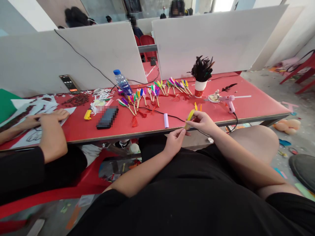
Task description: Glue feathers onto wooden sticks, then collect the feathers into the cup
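We pinched a yellow feather [190,114] with left hand [173,143] and right hand [203,122] (fingertips close). Rightward sat a glue gun [230,105].

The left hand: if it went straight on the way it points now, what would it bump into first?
Probably the right hand. The left hand points up toward it, with the yellow feather at the fingers of both. Exact depth is hard to tell.
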A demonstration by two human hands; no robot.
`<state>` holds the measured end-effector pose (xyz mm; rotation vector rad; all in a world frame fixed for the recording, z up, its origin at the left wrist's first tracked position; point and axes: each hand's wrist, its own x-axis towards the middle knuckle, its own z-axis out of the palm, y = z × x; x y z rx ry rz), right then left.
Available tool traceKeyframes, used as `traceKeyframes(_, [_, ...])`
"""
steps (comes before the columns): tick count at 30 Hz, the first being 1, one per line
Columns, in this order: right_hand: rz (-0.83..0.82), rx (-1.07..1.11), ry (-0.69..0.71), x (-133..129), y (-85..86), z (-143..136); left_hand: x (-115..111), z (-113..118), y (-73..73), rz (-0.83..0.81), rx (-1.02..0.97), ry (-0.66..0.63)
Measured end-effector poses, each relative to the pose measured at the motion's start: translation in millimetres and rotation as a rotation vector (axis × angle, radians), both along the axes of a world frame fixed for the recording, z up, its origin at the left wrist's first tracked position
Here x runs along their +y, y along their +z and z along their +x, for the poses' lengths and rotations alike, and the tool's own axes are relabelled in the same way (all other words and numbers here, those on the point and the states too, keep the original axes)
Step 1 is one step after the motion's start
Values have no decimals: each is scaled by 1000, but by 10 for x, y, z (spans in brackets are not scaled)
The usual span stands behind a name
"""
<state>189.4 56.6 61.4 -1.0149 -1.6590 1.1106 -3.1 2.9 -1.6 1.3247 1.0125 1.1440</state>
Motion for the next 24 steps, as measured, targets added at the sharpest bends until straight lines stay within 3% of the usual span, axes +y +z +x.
traceKeyframes(10, [-43, 30, 43, -14, -83, -9, -36, -22, 108, 25, 49, 14])
traceKeyframes(17, [-34, 86, 38, 6, -66, -10, -4, 4, 35, 13, 9, 27])
traceKeyframes(20, [11, 40, -28, 44, -34, 284, 20, 13, -34, -79, -71, 67])
traceKeyframes(24, [79, -275, -360, 59, -139, 1093, 33, 8, -82, -238, -182, 65])
